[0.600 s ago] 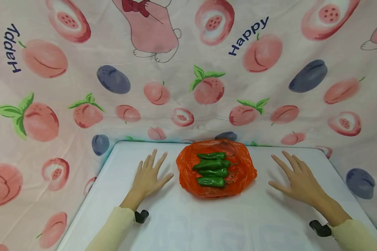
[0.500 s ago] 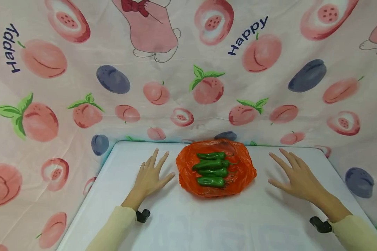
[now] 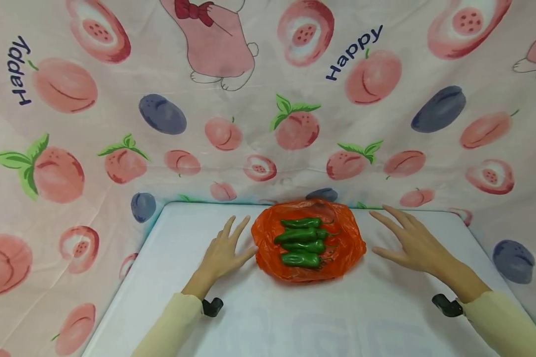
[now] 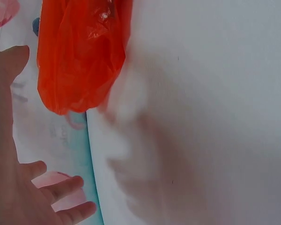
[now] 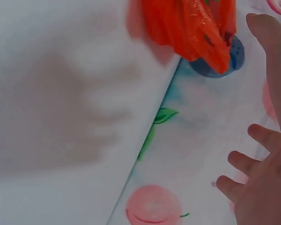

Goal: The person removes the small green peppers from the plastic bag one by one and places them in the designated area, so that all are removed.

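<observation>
Several green chili peppers (image 3: 301,246) lie side by side in an orange plastic bag (image 3: 268,267), stems toward the right. The bag's mouth is spread wide around them. Just left of it my left hand (image 3: 221,254) hovers over the table with fingers spread, its thumb close to the bag's edge. In the left wrist view a small gap separates that thumb from the orange bag (image 4: 79,65). My right hand (image 3: 413,244) is held above the table to the right, fingers apart, farther from the bag. Neither hand holds anything.
The white table (image 3: 295,317) has its back edge right behind the bag. A cloth (image 3: 259,99) printed with peaches and plums hangs behind and at the sides. A black wrist camera (image 3: 213,307) sits on the left wrist, another (image 3: 447,305) on the right.
Both hands have moved inward toward the bag, the left hand to the right and the right hand to the left. The bag and peppers stay where they were.
</observation>
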### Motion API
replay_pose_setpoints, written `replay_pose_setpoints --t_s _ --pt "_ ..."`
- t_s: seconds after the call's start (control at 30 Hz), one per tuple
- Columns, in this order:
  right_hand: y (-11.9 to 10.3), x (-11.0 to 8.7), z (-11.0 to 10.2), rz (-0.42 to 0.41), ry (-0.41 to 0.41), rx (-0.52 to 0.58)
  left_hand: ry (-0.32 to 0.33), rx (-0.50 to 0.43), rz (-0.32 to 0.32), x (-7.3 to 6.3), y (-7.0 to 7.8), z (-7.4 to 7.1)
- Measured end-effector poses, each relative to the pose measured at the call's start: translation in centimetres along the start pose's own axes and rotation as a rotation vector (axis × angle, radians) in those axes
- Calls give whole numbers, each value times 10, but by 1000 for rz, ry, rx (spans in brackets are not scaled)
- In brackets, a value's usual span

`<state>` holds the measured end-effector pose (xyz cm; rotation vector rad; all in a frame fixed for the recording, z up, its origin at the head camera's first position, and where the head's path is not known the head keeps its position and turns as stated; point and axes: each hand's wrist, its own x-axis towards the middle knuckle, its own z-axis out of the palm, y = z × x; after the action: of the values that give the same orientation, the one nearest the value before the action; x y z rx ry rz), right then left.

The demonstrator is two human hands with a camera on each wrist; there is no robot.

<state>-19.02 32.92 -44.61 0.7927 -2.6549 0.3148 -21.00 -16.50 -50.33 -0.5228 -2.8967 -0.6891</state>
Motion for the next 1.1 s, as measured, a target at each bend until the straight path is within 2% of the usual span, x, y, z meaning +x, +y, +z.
replay_pose_setpoints --t_s 0.23,0.33,0.43,0.57,0.8,1.1 --pt "-8 14 2 5 -42 45 -77 -168 -50 6 12 8" --pt "-13 20 3 11 -64 79 -86 -266 -40 9 16 12" --pt "-19 26 6 5 -76 90 -76 -324 -20 12 18 16" --pt "-26 35 10 -2 -99 108 -66 -375 -15 14 21 21" --pt "-40 53 15 33 -194 163 -37 -463 -38 17 25 25" --pt "-58 83 31 -58 -232 274 -25 -529 -120 18 26 27"
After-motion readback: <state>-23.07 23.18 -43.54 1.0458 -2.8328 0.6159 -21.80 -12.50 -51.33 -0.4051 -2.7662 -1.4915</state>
